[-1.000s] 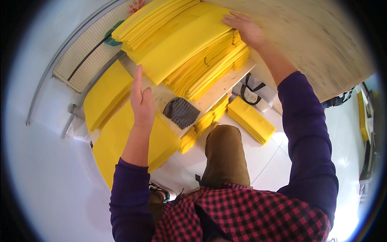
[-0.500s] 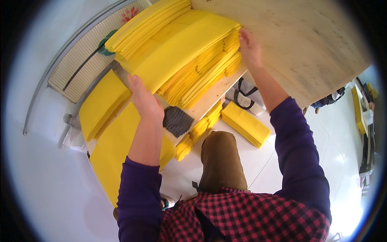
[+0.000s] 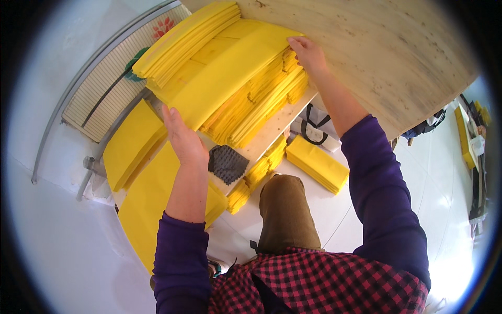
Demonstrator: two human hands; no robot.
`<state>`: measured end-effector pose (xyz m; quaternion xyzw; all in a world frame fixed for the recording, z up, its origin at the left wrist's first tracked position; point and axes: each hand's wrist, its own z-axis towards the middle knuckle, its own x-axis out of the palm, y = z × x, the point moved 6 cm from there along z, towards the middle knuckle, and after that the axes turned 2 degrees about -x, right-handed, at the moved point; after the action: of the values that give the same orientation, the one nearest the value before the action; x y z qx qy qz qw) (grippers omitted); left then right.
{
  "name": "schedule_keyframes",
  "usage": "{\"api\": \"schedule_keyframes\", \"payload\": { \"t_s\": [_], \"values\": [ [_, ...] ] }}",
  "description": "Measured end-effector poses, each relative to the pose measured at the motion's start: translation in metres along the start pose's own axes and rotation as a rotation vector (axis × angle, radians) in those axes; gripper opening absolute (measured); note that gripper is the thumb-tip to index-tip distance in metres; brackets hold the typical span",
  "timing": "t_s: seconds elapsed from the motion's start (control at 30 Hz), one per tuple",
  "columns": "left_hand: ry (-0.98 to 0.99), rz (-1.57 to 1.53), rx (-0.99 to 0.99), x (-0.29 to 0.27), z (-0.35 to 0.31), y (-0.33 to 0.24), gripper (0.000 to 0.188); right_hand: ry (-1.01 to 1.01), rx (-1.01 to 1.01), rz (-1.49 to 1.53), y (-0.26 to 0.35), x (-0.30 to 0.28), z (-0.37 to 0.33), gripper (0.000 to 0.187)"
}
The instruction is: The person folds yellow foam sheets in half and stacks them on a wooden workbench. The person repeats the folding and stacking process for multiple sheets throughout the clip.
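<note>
A long folded yellow sheet (image 3: 235,68) lies across the top of a pile of yellow folded pieces (image 3: 261,107) on a pale wooden table. At its left end my left hand (image 3: 183,133) rests with fingers stretched out, touching the near corner without gripping. My right hand (image 3: 308,52) has its fingers bent over the far right corner, pinching the edge. Behind the sheet rises a thicker stack of folded yellow pieces (image 3: 191,39). A dark grey textured cloth with zigzag edges (image 3: 228,164) lies on the table, close to my left wrist.
More yellow pieces (image 3: 133,144) lie to the left. A yellow bundle (image 3: 317,164) sits on the white floor beside a white bag with black handles (image 3: 316,131). A large wooden board (image 3: 387,57) borders the right side. A ribbed panel (image 3: 102,94) stands at the far left.
My right hand has shifted left, its fingers now bent over the sheet's corner. My left hand has moved slightly left and down, staying at the other end.
</note>
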<state>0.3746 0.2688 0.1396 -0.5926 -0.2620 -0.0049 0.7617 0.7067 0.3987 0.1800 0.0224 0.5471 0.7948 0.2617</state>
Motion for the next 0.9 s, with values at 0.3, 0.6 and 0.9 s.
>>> {"api": "schedule_keyframes", "payload": {
  "t_s": [0.3,0.6,0.9],
  "values": [
    [0.034,0.026,0.016,0.001,0.001,-0.002,0.065,-0.020,-0.050,-0.047,-0.011,-0.006,0.027,0.036],
    [0.038,0.076,0.023,-0.002,0.003,0.006,0.067,0.035,-0.157,-0.295,0.024,-0.011,0.024,0.045],
    [-0.001,0.112,0.045,0.000,-0.001,0.009,0.068,-0.026,-0.345,-0.188,0.033,-0.009,0.035,0.036]
  ]
}}
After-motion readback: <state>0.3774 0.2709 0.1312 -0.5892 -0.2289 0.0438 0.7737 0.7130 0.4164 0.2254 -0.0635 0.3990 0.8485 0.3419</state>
